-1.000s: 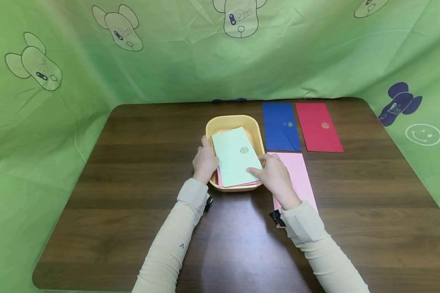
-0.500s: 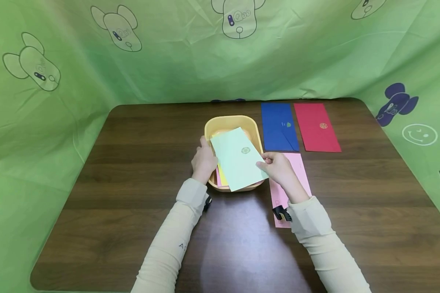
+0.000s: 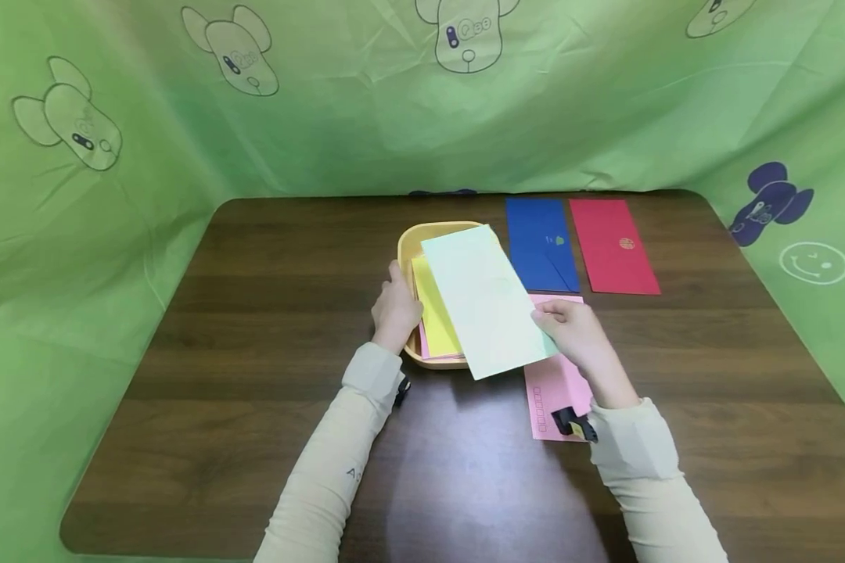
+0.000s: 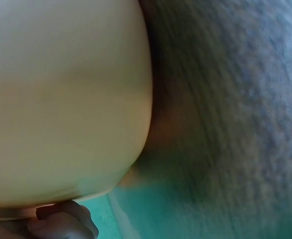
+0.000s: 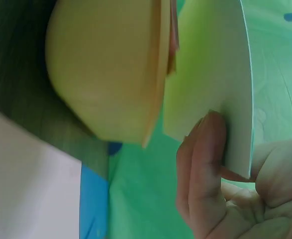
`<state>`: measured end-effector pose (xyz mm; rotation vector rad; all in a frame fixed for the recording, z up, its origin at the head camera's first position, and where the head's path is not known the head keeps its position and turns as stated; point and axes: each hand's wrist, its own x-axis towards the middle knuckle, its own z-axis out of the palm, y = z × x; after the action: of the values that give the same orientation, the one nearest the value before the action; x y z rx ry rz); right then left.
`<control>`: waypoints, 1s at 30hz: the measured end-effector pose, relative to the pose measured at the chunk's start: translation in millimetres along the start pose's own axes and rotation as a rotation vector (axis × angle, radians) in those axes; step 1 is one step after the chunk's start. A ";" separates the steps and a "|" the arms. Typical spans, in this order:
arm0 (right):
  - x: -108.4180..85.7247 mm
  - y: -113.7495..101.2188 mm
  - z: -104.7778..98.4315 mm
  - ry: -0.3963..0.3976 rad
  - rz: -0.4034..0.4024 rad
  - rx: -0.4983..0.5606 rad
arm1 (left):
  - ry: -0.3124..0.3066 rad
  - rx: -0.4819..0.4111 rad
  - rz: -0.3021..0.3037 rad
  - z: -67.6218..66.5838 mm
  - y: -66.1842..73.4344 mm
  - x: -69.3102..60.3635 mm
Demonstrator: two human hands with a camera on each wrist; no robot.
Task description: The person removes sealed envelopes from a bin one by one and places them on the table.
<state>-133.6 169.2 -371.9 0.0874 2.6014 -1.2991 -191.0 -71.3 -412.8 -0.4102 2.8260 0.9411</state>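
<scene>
In the head view a pale mint-green envelope (image 3: 489, 305) hangs tilted above a yellow plastic basin (image 3: 433, 229). My right hand (image 3: 570, 328) pinches its right edge; in the right wrist view the thumb and fingers (image 5: 208, 154) lie on opposite faces of it. The left hand (image 3: 397, 313) grips the basin's left rim, and its curled fingers (image 4: 66, 219) show by the rim in the left wrist view. Inside the basin a yellow envelope (image 3: 436, 317) lies over a pink one (image 3: 424, 344). The mint envelope hides part of the basin.
Right of the basin, a blue envelope (image 3: 541, 242) and a red envelope (image 3: 614, 244) lie side by side near the table's back edge. A pink envelope (image 3: 545, 399) lies in front of them, partly under the right hand and wrist. Green printed cloth (image 3: 338, 117) surrounds the table (image 3: 275, 336).
My right hand has lifted the mint envelope out of the basin and moved it right and toward me, uncovering the yellow envelope. The left hand has stayed at the rim.
</scene>
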 end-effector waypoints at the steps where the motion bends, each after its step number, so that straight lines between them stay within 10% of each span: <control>1: -3.9 3.3 -4.9 0.010 0.004 -0.013 | -0.001 0.000 0.002 0.5 0.9 -0.4; 30: -93.6 153.5 -125.4 0.155 0.382 -0.126 | -0.040 0.013 -0.001 3.6 18.1 -10.7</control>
<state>-41.2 366.4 -397.3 0.6510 2.6100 -1.0264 -186.0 -53.0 -403.1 -0.3870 2.7944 0.9195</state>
